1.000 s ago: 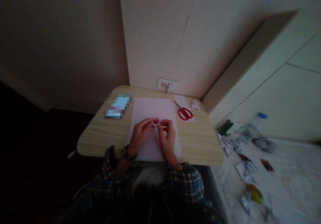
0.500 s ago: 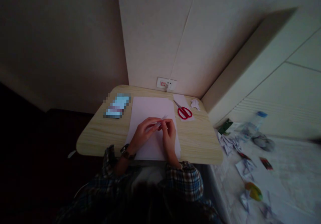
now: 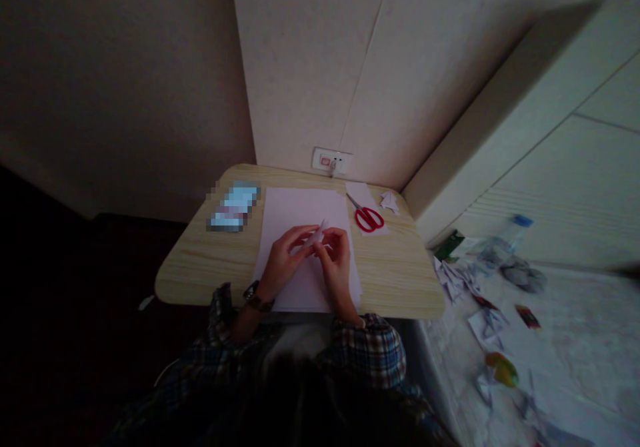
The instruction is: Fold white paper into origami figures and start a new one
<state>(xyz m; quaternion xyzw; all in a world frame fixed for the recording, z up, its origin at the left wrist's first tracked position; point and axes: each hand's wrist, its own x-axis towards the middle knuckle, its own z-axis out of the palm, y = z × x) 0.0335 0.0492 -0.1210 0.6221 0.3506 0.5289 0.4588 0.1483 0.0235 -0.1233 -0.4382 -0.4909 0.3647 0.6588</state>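
Observation:
A small piece of folded white paper is held between my two hands, its tip pointing up and away from me. My left hand pinches it from the left side, fingers curved around its edge. From the right, my right hand grips it with thumb and fingertips; the fingers partly cover it. Under both hands lies a stack of white paper sheets. To the right of the stack, red-handled scissors rest on a white paper strip.
A phone with a blurred screen lies on the wooden table at left. A folded paper piece sits at the back right. A wall socket is behind. On the bed are paper pieces, a bottle and a yellow-green object.
The folded paper has turned between my fingers and more of its flat face now shows. My right fingers have spread slightly around it. The camera view has shifted a little.

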